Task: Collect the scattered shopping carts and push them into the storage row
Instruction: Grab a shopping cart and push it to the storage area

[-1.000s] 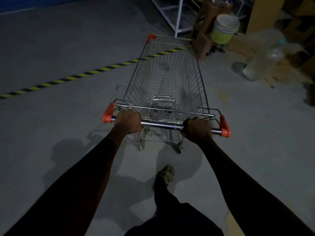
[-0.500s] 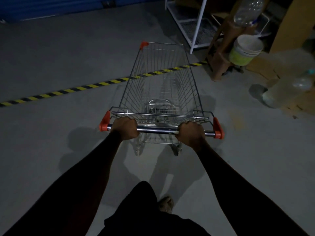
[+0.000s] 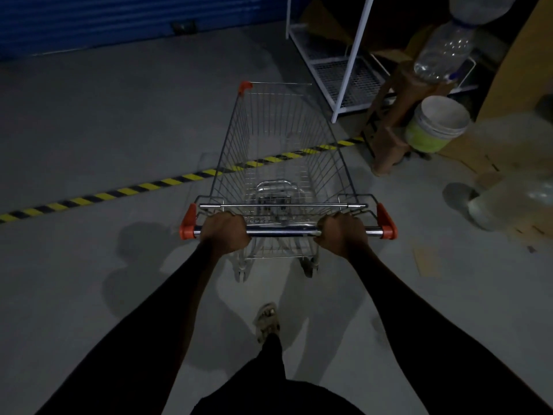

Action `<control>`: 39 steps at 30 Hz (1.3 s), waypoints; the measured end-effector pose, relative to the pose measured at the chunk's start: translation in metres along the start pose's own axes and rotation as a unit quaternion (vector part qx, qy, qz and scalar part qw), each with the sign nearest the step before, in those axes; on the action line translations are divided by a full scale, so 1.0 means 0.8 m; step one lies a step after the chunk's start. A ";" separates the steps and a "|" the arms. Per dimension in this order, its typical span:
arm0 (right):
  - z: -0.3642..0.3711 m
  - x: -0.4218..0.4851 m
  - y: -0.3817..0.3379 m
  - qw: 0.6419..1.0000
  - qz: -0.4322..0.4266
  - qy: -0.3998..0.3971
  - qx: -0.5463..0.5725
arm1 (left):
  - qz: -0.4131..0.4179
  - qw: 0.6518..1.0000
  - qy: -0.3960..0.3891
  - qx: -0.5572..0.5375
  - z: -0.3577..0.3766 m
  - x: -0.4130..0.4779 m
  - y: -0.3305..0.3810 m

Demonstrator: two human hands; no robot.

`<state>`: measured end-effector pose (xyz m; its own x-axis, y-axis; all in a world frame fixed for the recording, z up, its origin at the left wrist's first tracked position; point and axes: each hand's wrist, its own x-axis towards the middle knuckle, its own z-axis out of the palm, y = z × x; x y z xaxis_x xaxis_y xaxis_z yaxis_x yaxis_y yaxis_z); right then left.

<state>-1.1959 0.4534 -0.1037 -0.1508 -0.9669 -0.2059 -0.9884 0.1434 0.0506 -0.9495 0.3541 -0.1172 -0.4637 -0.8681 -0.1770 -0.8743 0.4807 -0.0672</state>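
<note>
Lighting's rough, but looks like black long sleeves (image 3: 155,324) down to the wrists, dark trousers (image 3: 269,372), and a pale strappy sandal (image 3: 266,320) on one foot.

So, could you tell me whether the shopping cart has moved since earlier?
Yes, the shopping cart rolled forward: its front now lies beyond the striped tape.

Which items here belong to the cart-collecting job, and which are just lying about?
Job: silver wire shopping cart; left hand and right hand gripping its chrome handle bar.
Lying about: white-and-green plastic bucket; clear plastic bottle; white metal rack; brown wooden stool.
</note>
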 end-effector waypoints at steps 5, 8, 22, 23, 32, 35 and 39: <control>-0.026 0.111 0.028 1.000 -0.005 -0.005 0.004 | -0.004 1.000 -0.007 0.011 -0.028 0.113 -0.009; -0.041 0.179 0.051 1.000 -0.014 -0.008 0.013 | -0.023 0.999 -0.038 0.011 -0.044 0.186 -0.013; -0.082 0.490 0.186 0.998 -0.061 0.035 -0.001 | -0.039 0.998 -0.039 0.012 -0.086 0.502 0.002; -0.084 0.511 0.196 0.997 -0.063 0.033 -0.003 | -0.048 0.998 -0.044 0.010 -0.092 0.520 0.006; -0.114 0.681 0.270 0.996 -0.090 0.025 -0.004 | -0.096 0.994 -0.048 -0.011 -0.124 0.682 0.021; -0.125 0.740 0.284 0.996 -0.088 0.031 -0.004 | -0.094 0.994 -0.043 -0.019 -0.133 0.741 0.013; -0.142 0.826 0.298 0.996 -0.088 0.028 -0.004 | -0.086 0.995 -0.046 -0.032 -0.147 0.831 -0.004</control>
<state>-1.5292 -0.1752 -0.1166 0.0257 -0.9873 -0.1567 -0.9992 -0.0303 0.0270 -1.2716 -0.2388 -0.1194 -0.2936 -0.9205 -0.2579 -0.9483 0.3145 -0.0426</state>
